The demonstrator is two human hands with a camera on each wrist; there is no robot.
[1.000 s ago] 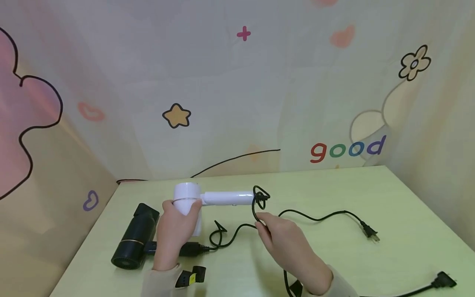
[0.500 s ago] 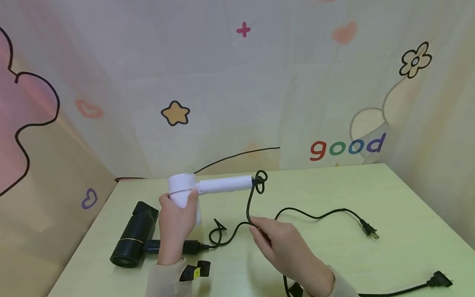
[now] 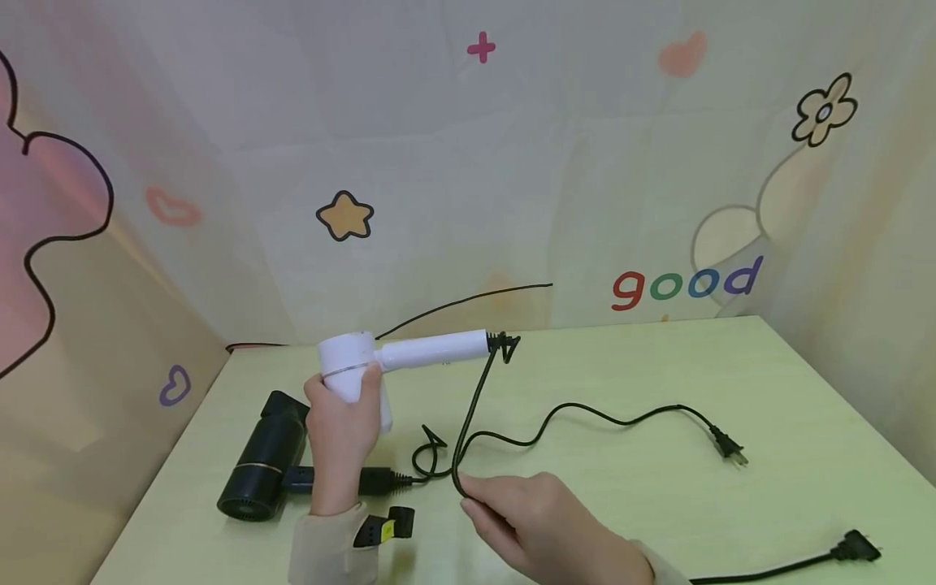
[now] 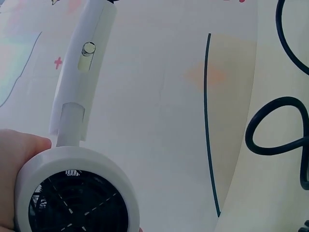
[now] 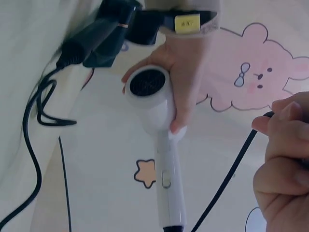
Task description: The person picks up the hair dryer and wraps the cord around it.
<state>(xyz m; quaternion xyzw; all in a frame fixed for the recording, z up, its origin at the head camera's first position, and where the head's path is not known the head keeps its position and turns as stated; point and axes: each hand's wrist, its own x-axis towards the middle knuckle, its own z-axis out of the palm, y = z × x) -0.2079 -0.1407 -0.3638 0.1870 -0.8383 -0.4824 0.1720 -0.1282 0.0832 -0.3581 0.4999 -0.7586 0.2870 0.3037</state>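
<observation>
Black hair dryer [image 3: 252, 475] lies at the left of the pale green table [image 3: 621, 496], handle directed rightward. Its power cord [image 3: 617, 422] forms a loop near the handle, then runs in waves to a two-pin plug [image 3: 727, 445] resting at the right. Printed fabric backdrop [image 3: 453, 162] noted behind, bearing an orange star [image 3: 345, 216], pink plus sign [image 3: 481, 47], outlined flower [image 3: 825, 110], multicoloured word "good" [image 3: 687, 283] and, low at left, a purple heart outline [image 3: 175, 385]

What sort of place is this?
Perhaps a small indoor booth or work corner: cartoon-printed cloth closes in the back and sides of a pale table, where a black hair dryer lies.
</observation>
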